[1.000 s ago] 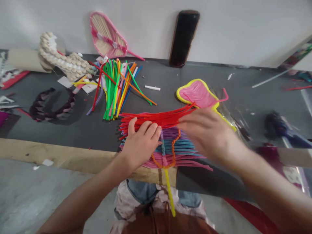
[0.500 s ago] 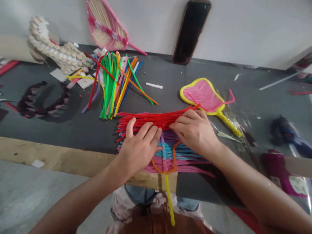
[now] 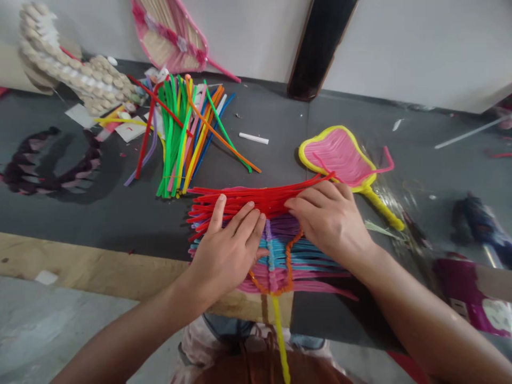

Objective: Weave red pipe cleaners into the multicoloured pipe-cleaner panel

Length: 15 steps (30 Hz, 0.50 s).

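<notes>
At the near edge of the dark worktop (image 3: 120, 213) lies a woven pipe-cleaner piece (image 3: 280, 256), banded red, purple, blue and pink, its yellow stem hanging off the edge toward six o'clock. The left hand (image 3: 228, 248) lies flat on its left half, grip spread, fingertips pressing the red strands (image 3: 240, 198) at the top. The right hand (image 3: 332, 224) covers the right half, fingers close together and bent onto the same strands; its thumb is hidden, so I cannot tell whether that grip pinches anything. At eleven o'clock from the hands lies a loose bundle of pipe cleaners (image 3: 180, 133); at one o'clock, just beyond the right hand, a pink fan (image 3: 340, 154) rimmed in yellow.
</notes>
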{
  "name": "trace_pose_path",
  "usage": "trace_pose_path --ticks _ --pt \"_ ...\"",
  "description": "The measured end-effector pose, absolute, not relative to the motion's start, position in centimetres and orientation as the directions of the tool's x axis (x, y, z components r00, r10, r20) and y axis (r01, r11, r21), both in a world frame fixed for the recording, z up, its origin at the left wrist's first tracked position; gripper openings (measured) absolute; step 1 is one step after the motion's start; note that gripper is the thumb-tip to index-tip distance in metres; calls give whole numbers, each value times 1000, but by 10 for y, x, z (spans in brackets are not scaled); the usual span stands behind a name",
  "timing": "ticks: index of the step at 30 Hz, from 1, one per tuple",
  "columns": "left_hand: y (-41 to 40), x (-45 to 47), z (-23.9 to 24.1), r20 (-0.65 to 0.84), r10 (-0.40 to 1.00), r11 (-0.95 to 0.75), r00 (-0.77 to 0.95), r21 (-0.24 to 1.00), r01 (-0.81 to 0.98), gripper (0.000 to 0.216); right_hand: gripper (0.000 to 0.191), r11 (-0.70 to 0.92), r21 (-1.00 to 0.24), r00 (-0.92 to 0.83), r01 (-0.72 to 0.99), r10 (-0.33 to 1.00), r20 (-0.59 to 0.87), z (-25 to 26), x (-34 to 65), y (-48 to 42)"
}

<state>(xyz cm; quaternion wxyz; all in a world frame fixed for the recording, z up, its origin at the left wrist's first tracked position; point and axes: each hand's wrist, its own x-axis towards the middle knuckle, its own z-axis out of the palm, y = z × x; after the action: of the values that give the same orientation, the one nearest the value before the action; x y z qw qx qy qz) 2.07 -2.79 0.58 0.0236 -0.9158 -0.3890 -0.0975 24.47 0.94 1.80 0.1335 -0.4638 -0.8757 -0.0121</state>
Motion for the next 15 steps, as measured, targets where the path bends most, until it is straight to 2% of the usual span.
trace_pose_path --ticks 4,10,15 --pt "-28 21 6 195 719 -687 666 62 724 44 21 599 -81 -566 797 787 245 19 245 12" --pt "-28 21 7 176 736 -673 653 85 735 43 25 550 -67 -527 832 822 215 13 237 14" --pt "-28 22 6 185 740 -668 647 85 740 41 21 534 -106 -518 839 843 144 26 255 15"
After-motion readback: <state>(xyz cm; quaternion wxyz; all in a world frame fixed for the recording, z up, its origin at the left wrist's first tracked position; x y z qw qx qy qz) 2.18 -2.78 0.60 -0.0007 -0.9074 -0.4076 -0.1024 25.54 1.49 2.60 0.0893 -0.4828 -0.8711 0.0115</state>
